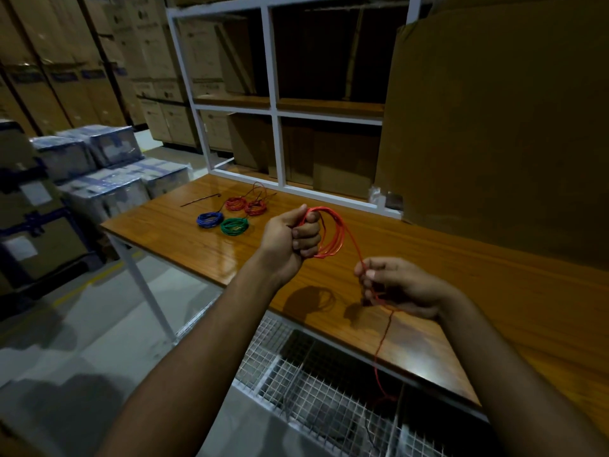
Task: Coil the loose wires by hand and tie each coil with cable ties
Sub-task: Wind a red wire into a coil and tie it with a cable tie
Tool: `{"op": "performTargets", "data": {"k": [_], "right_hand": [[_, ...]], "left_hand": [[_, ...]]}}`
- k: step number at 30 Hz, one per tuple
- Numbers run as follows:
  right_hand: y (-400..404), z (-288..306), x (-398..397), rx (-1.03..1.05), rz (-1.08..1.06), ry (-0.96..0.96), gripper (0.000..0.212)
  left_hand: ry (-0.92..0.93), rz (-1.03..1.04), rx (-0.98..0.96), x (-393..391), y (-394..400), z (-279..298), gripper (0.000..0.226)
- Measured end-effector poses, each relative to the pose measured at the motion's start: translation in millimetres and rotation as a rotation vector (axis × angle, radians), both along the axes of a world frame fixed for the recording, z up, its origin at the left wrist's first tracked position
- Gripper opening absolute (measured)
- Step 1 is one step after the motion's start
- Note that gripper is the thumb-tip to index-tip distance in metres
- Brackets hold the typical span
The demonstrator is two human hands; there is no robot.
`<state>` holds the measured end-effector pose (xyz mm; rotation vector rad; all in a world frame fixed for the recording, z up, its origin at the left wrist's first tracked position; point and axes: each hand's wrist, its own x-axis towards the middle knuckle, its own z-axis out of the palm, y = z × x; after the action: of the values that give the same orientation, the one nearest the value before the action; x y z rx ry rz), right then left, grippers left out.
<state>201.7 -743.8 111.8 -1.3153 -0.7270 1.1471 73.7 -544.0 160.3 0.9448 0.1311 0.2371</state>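
Over our wooden surface (428, 275), near its front edge, our left hand (291, 237) grips the red wire (333, 235) coil; our right hand (395, 286) pinches its tail (trailing past the edge).

Wire (333, 232) being coiled: bright orange-red. Finished coils noted on the bench (428, 258): one blue coil (209, 219), one green coil (234, 226), two red coils (236, 203) (255, 207). A black cable tie (200, 200) is seen beside them. Bench top: glossy orange-brown wood grain; frame and shelf rack (273, 94) painted white. Mesh tray (316, 384): white grid. Cartons (494, 127): plain brown.
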Motion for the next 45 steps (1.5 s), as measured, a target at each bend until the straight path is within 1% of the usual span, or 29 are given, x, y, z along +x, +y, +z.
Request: {"op": "performTargets", "data": {"k": [1, 2, 3, 6, 7, 8, 9, 11, 12, 13, 15, 16, 18, 20, 22, 23, 24, 25, 27, 28, 29, 30, 31, 33, 34, 36, 38, 42, 45], "right_hand": [[-0.4, -6.2, -7.0, -0.031, -0.010, -0.010, 0.019], [1.2, -8.9, -16.5, -0.085, -0.035, -0.115, 0.016], [4.3, -7.6, -27.8, -0.179, -0.062, -0.333, 0.015], [17.7, 3.4, -68.2, -0.560, -0.079, -1.274, 0.024], [21.9, 9.2, -83.3, -0.604, -0.068, -1.444, 0.023], [24.0, 15.5, -95.5, -0.600, -0.038, -1.503, 0.022], [23.7, 21.5, -103.2, -0.582, 0.019, -1.512, 0.025], [21.0, 39.0, -109.6, -0.580, 0.158, -1.533, 0.042], [19.1, 50.0, -110.6, -0.565, 0.183, -1.577, 0.043], [18.8, 59.0, -110.2, -0.550, 0.163, -1.625, 0.038], [20.4, 78.2, -108.8, -0.443, 0.052, -1.717, 0.024], [21.9, 85.3, -106.6, -0.334, -0.027, -1.756, 0.022], [25.1, 88.7, -96.0, -0.034, -0.252, -1.803, 0.019], [26.5, 88.2, -86.4, 0.148, -0.516, -1.692, 0.014], [30.1, 84.2, -74.6, 0.077, -0.679, -1.537, 0.025], [32.1, 80.1, -67.8, 0.000, -0.689, -1.477, 0.030], [32.5, 78.3, -61.3, -0.067, -0.643, -1.398, 0.033], [31.0, 77.8, -53.4, -0.097, -0.534, -1.277, 0.030], [23.0, 82.2, -42.5, -0.092, -0.233, -0.988, 0.011], [18.4, 84.2, -38.1, -0.077, -0.134, -0.897, 0.011], [14.9, 85.1, -34.1, -0.075, -0.102, -0.860, 0.016], [13.6, 85.9, -31.1, -0.086, -0.132, -0.903, 0.018], [14.9, 87.1, -29.6, -0.091, -0.218, -1.036, 0.015], [22.2, 88.2, -25.7, -0.061, -0.432, -1.391, 0.009], [25.8, 88.3, -22.7, -0.045, -0.516, -1.528, 0.011], [31.1, 85.7, -12.2, -0.029, -0.604, -1.679, 0.018], [35.7, 80.8, -2.4, -0.002, -0.626, -1.738, 0.022], [44.3, 73.3, 4.4, 0.046, -0.690, -1.766, 0.026], [47.8, 70.3, 1.2, -0.036, -0.798, -1.735, 0.029]], "left_hand": [[-0.006, 0.011, -0.004, 0.7, 0.9, 1.1, 0.035], [-0.013, 0.023, -0.007, 1.7, 1.1, 2.8, 0.035], [-0.017, 0.038, -0.007, 3.1, 0.7, 3.7, 0.034], [-0.013, 0.091, 0.004, 8.7, -0.7, 4.9, 0.035], [-0.010, 0.095, 0.010, 9.9, -1.7, 4.9, 0.035], [-0.004, 0.094, 0.021, 11.0, -3.1, 4.5, 0.034], [0.005, 0.093, 0.038, 11.7, -5.2, 4.2, 0.034], [0.030, 0.102, 0.070, 12.2, -9.5, 3.4, 0.034], [0.040, 0.106, 0.088, 12.4, -11.2, 2.7, 0.034], [0.051, 0.109, 0.105, 13.0, -12.6, 1.4, 0.034], [0.066, 0.121, 0.112, 12.6, -15.9, 0.5, 0.036], [0.072, 0.124, 0.106, 12.0, -16.7, -0.3, 0.036], [0.083, 0.121, 0.089, 10.7, -17.5, -2.7, 0.035], [0.102, 0.125, 0.077, 10.2, -17.8, -5.5, 0.034], [0.123, 0.120, 0.094, 10.0, -17.1, -8.0, 0.034], [0.121, 0.113, 0.091, 9.2, -17.1, -7.1, 0.035], [0.110, 0.096, 0.080, 8.4, -16.4, -6.0, 0.037], [0.096, 0.070, 0.063, 7.6, -15.5, -4.9, 0.038], [0.070, 0.023, 0.024, 5.7, -13.2, -3.9, 0.038], [0.059, 0.002, 0.013, 4.8, -12.5, -4.4, 0.037], [0.052, -0.019, 0.007, 4.1, -12.4, -5.3, 0.036], [0.048, -0.041, 0.009, 3.6, -12.8, -6.6, 0.035], [0.049, -0.055, 0.022, 3.1, -13.7, -8.1, 0.034], [0.044, -0.086, 0.059, 1.5, -15.9, -9.5, 0.031], [0.038, -0.104, 0.071, 0.9, -16.5, -10.1, 0.031], [0.047, -0.144, 0.084, -0.7, -17.6, -10.4, 0.032], [0.062, -0.193, 0.097, -2.2, -19.6, -10.3, 0.035], [0.102, -0.249, 0.115, -4.1, -23.0, -12.8, 0.041], [0.104, -0.229, 0.050, -6.0, -25.1, -12.0, 0.043]]}}
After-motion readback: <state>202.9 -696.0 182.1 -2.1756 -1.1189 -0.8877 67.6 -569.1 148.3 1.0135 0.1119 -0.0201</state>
